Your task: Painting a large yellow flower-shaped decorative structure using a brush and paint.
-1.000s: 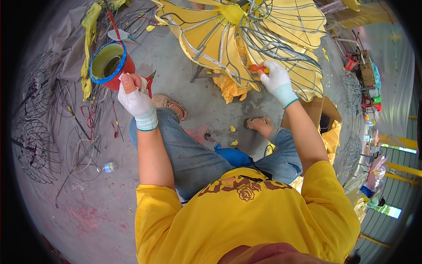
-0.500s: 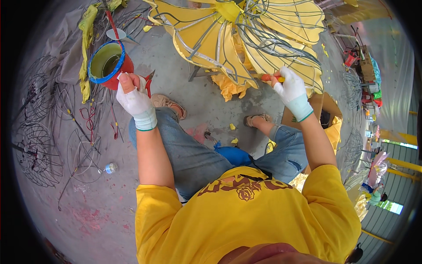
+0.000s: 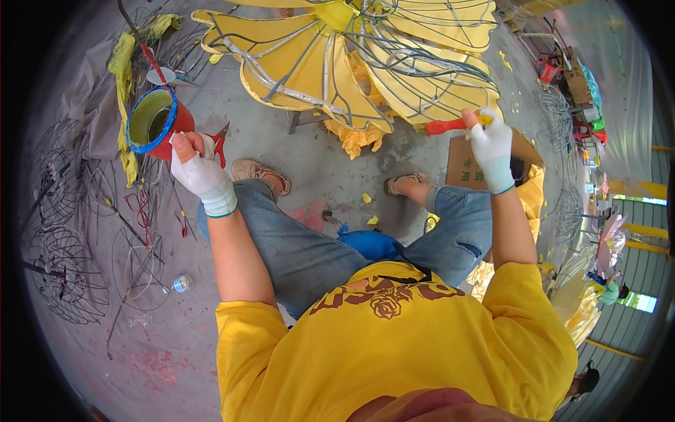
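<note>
My left hand (image 3: 200, 176), in a white fingerless-tipped glove, is closed at the side of a red bucket (image 3: 182, 124) with a blue rim. Its inner wall is yellow-green, and something dark lies at the bottom. A red-handled tool (image 3: 220, 144) with a pointed metal end sticks out beside that hand; its grip is partly hidden. In my gloved right hand (image 3: 492, 148) is a paintbrush (image 3: 444, 126) with a red and yellow handle. The bristles point left, just below the edge of a large yellow fabric flower (image 3: 274, 60) on a grey wire frame.
An open cardboard box (image 3: 462, 163) with yellow cloth stands beside my right leg. Wire frames (image 3: 63, 271) and loose wires cover the floor at left, near a plastic bottle (image 3: 182, 283). Orange cloth (image 3: 358, 141) hangs under the flower. Another person (image 3: 619, 290) is far right.
My right hand has moved right and slightly down with the paintbrush, whose bristles now show. My left hand and the bucket have shifted a little left and down. The flower sits further left in view.
</note>
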Demonstrator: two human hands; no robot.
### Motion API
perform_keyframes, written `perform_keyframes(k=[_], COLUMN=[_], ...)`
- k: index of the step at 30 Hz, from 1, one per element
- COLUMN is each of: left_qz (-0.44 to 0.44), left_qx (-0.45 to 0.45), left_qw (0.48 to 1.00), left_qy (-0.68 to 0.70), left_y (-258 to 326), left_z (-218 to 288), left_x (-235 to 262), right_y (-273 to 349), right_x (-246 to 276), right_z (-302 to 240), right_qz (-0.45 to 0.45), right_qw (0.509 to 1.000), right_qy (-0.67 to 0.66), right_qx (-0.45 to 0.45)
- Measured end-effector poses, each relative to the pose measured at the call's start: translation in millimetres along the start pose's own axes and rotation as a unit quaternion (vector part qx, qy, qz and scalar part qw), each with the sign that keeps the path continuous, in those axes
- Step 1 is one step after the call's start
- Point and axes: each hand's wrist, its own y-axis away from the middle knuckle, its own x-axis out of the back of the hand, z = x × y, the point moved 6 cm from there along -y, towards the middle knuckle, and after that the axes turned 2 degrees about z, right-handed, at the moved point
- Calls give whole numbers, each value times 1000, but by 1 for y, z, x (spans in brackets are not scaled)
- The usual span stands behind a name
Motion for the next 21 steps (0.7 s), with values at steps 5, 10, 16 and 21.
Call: perform_keyframes(k=[5, 10, 16, 21], left_qz=[-6, -4, 34, 3], left_qx=[-2, -6, 66, -19], left_qw=[1000, 1000, 993, 1000], left_qy=[3, 15, 94, -8], left_y=[2, 2, -4, 2], left_z=[-2, -3, -21, -2], left_x=[4, 1, 13, 3], right_y=[-6, 2, -1, 35], right_x=[25, 13, 47, 25], right_z=[40, 69, 59, 0], right_qz=[57, 66, 120, 91], right_qw=[984, 967, 974, 976], right_qy=[-143, -204, -165, 64], right_qx=[-95, -139, -102, 187])
